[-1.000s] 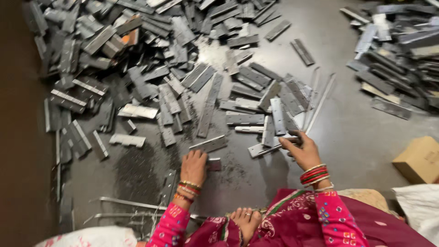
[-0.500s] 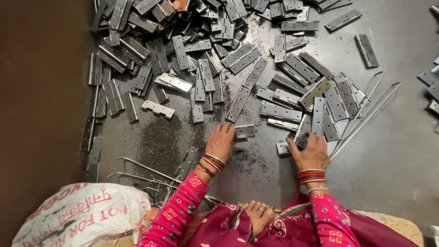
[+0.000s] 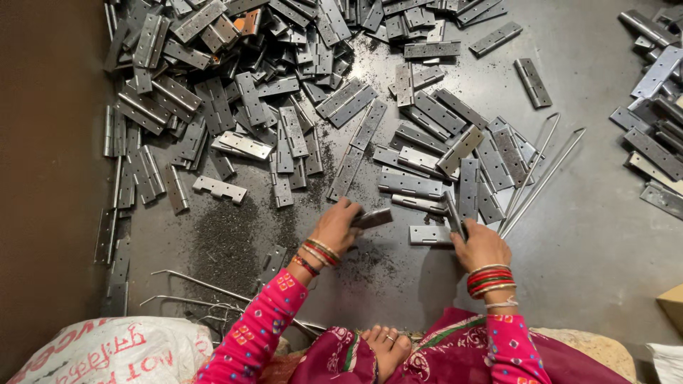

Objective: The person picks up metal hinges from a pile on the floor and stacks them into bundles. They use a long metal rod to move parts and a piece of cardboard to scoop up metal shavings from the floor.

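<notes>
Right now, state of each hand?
Left hand: closed on a flat metal hinge.
Right hand: closed on a hinge plate held on edge.

Heaped across the dark floor (image 3: 605,235): grey metal hinges (image 3: 235,78), thickest at upper left, thinner toward the middle. More hinges (image 3: 654,142) stacked at the right edge. Long thin rods (image 3: 541,178) lying aslant just right of the middle spread. Bent wires (image 3: 192,291) low on the left, beside a white sack (image 3: 114,352). Dark filings (image 3: 228,242) scattered between. Cardboard box (image 3: 672,302) corner at lower right.
</notes>
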A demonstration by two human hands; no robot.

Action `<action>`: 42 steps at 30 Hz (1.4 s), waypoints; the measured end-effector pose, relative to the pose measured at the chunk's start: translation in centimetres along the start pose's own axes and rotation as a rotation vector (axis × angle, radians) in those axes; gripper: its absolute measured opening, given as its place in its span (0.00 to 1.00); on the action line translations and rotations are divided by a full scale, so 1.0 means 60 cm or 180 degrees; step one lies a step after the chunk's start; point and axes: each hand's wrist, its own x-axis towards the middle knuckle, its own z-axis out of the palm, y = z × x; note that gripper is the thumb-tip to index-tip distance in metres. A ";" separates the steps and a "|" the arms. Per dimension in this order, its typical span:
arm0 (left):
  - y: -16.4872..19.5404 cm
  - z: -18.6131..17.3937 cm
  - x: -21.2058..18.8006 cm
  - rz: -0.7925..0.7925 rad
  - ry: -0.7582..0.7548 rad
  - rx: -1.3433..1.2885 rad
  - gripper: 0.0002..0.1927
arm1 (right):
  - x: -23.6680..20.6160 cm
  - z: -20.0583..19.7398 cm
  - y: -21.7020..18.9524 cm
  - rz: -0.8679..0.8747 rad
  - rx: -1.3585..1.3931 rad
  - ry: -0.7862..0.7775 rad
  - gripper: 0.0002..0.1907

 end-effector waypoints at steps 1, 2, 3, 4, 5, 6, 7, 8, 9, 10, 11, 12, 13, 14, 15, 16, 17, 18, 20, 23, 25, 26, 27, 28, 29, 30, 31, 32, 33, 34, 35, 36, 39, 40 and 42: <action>0.008 0.007 0.030 0.0122 0.0024 -0.0015 0.22 | 0.001 -0.006 0.011 -0.0105 -0.0066 -0.0093 0.18; 0.015 0.015 0.065 0.0244 0.0056 -0.0033 0.22 | 0.002 -0.008 0.017 -0.0214 -0.0136 -0.0181 0.17; 0.026 0.027 0.106 0.0048 -0.0182 0.0092 0.20 | 0.002 -0.008 0.019 -0.0510 -0.0139 -0.0008 0.19; 0.038 0.041 0.150 -0.0141 -0.0433 0.0213 0.18 | 0.001 -0.006 0.019 -0.0794 -0.0142 0.0160 0.21; 0.047 0.050 0.189 0.0233 -0.0205 0.0385 0.19 | -0.001 -0.004 0.016 -0.1071 -0.0140 0.0343 0.25; 0.055 0.057 0.230 0.0623 0.0033 0.0557 0.21 | -0.004 -0.001 0.009 -0.1172 -0.0242 0.0509 0.25; 0.067 0.063 0.277 0.0770 -0.0051 0.0554 0.21 | -0.006 0.005 -0.005 -0.1272 -0.0349 0.0675 0.25; 0.077 0.066 0.315 0.0907 -0.0142 0.0549 0.22 | -0.009 0.009 -0.021 -0.1373 -0.0457 0.0829 0.25; 0.083 0.065 0.341 0.1202 0.0008 0.0680 0.29 | -0.011 0.008 -0.032 -0.1145 -0.0480 0.0581 0.28; 0.089 0.062 0.364 0.1495 0.0165 0.0816 0.36 | -0.012 0.005 -0.042 -0.0921 -0.0495 0.0340 0.30; 0.095 0.058 0.384 0.1792 0.0327 0.0953 0.43 | -0.011 -0.001 -0.049 -0.0695 -0.0508 0.0104 0.33; 0.101 0.054 0.397 0.1363 -0.0209 0.1042 0.47 | -0.009 -0.007 -0.053 -0.0576 -0.0556 -0.0005 0.34; 0.107 0.051 0.403 0.0918 -0.0738 0.1121 0.52 | -0.007 -0.011 -0.054 -0.0457 -0.0605 -0.0117 0.36; 0.112 0.050 0.405 0.0456 -0.1268 0.1191 0.56 | -0.004 -0.014 -0.052 -0.0340 -0.0652 -0.0240 0.38; 0.116 0.051 0.402 0.0490 -0.1190 0.1371 0.57 | -0.001 -0.013 -0.049 -0.0355 -0.0574 -0.0418 0.36; 0.119 0.053 0.397 0.0534 -0.1106 0.1561 0.57 | 0.002 -0.008 -0.043 -0.0370 -0.0488 -0.0584 0.35; 0.120 0.056 0.391 0.0584 -0.1018 0.1750 0.58 | 0.006 0.001 -0.038 -0.0384 -0.0401 -0.0745 0.34; 0.120 0.060 0.385 0.0560 -0.1024 0.1739 0.59 | 0.009 0.015 -0.034 -0.0417 -0.0223 -0.0684 0.32; 0.113 0.066 0.375 0.0515 -0.1029 0.1712 0.60 | 0.006 0.051 -0.026 -0.0475 0.0127 -0.0554 0.28; 0.100 0.071 0.364 0.0566 -0.0912 0.1663 0.62 | 0.007 0.089 -0.019 -0.0518 0.1016 -0.0396 0.33; 0.096 0.070 0.364 0.0622 -0.0828 0.1584 0.63 | 0.004 0.107 -0.029 0.0026 0.3046 -0.0570 0.26; 0.097 0.068 0.366 0.0651 -0.0791 0.1537 0.64 | 0.002 0.113 -0.038 0.0322 0.4054 -0.0656 0.23; 0.100 0.067 0.369 0.0558 -0.0856 0.1541 0.63 | 0.001 0.116 -0.046 0.0349 0.4526 -0.0481 0.21; 0.104 0.065 0.372 0.0459 -0.0922 0.1550 0.63 | 0.001 0.120 -0.056 0.0372 0.5000 -0.0305 0.19; 0.109 0.062 0.376 0.0368 -0.0992 0.1563 0.63 | 0.002 0.121 -0.064 0.0400 0.5479 -0.0116 0.17; 0.114 0.061 0.379 0.0277 -0.1086 0.1584 0.63 | 0.004 0.123 -0.070 0.0464 0.5755 -0.0087 0.17; 0.117 0.059 0.381 0.0182 -0.1180 0.1603 0.62 | 0.008 0.123 -0.074 0.0530 0.6030 -0.0058 0.17; 0.120 0.058 0.381 0.0085 -0.1276 0.1616 0.62 | 0.012 0.124 -0.075 0.0601 0.6299 -0.0030 0.18; 0.119 0.057 0.380 0.0003 -0.1312 0.1507 0.63 | 0.016 0.125 -0.076 0.0702 0.6247 0.0108 0.18; 0.116 0.057 0.377 -0.0072 -0.1347 0.1406 0.63 | 0.019 0.125 -0.074 0.0797 0.6201 0.0253 0.19; 0.110 0.057 0.373 -0.0144 -0.1375 0.1313 0.64 | 0.023 0.126 -0.072 0.0885 0.6160 0.0398 0.19; 0.101 0.058 0.367 -0.0195 -0.1360 0.1238 0.61 | 0.025 0.127 -0.068 0.0841 0.6221 0.0459 0.19; 0.070 0.063 0.346 -0.0297 -0.1289 0.0855 0.54 | 0.026 0.133 -0.060 0.0823 0.6363 0.0582 0.18; 0.061 0.065 0.339 -0.0312 -0.1231 0.0608 0.53 | 0.025 0.136 -0.058 0.0876 0.6369 0.0567 0.18; 0.053 0.073 0.327 -0.0318 -0.1146 0.0261 0.52 | 0.024 0.143 -0.056 0.0908 0.6307 0.0534 0.17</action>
